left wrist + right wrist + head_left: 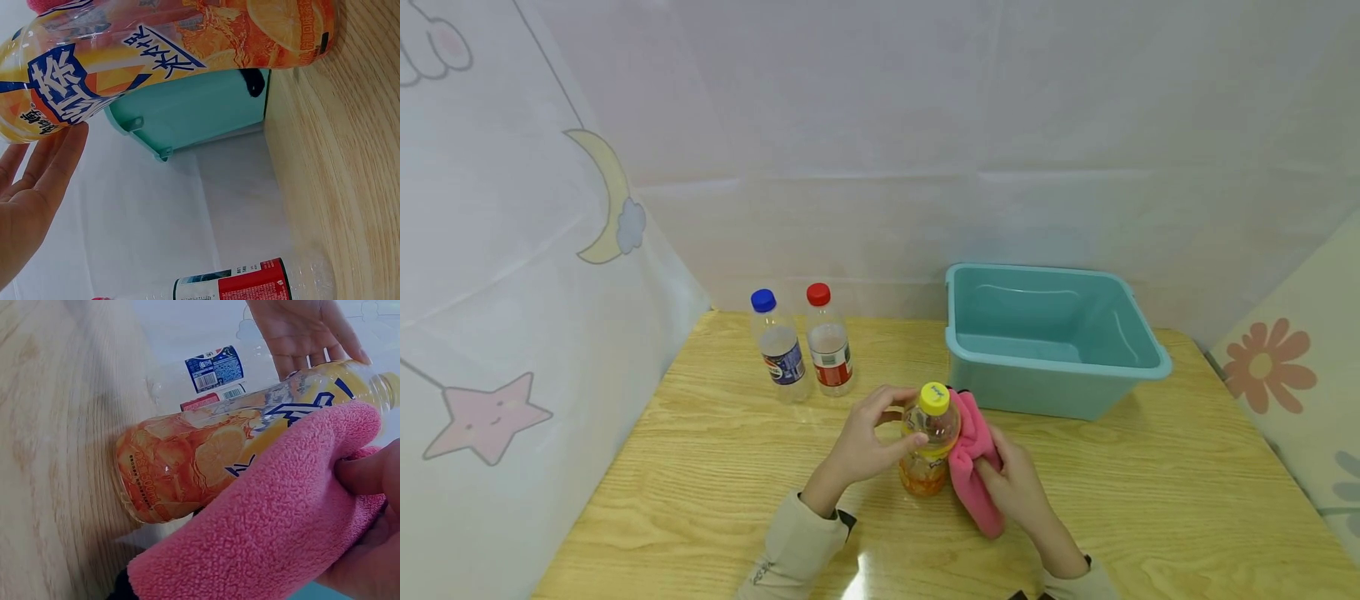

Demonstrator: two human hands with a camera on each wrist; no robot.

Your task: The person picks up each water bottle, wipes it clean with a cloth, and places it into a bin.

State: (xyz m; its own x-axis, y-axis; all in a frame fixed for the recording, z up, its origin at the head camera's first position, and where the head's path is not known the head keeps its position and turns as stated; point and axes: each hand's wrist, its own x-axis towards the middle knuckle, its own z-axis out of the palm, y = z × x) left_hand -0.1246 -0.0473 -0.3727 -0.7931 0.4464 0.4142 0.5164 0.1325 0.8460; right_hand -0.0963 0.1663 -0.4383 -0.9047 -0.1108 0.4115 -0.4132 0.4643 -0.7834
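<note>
A clear bottle with a yellow cap (935, 398) stands upright on the table, its orange label (275, 31) printed with citrus slices. Around its upper part my left hand (872, 437) holds it, thumb on the near side and fingers behind. My right hand (1017, 479) grips a bunched pink cloth (973, 467) against the bottle's right side. Seen from the right wrist, the fluffy cloth (269, 506) covers part of the label, with the right thumb pressed into a fold. Part of the cloth inside the right hand is hidden.
Behind and to the left stand a blue-capped bottle (784, 354) and a red-capped bottle (830, 350), side by side. A teal plastic bin (1030, 387) sits at the back right, close behind the cloth. White printed sheeting (850, 167) hangs behind the wooden table (700, 500).
</note>
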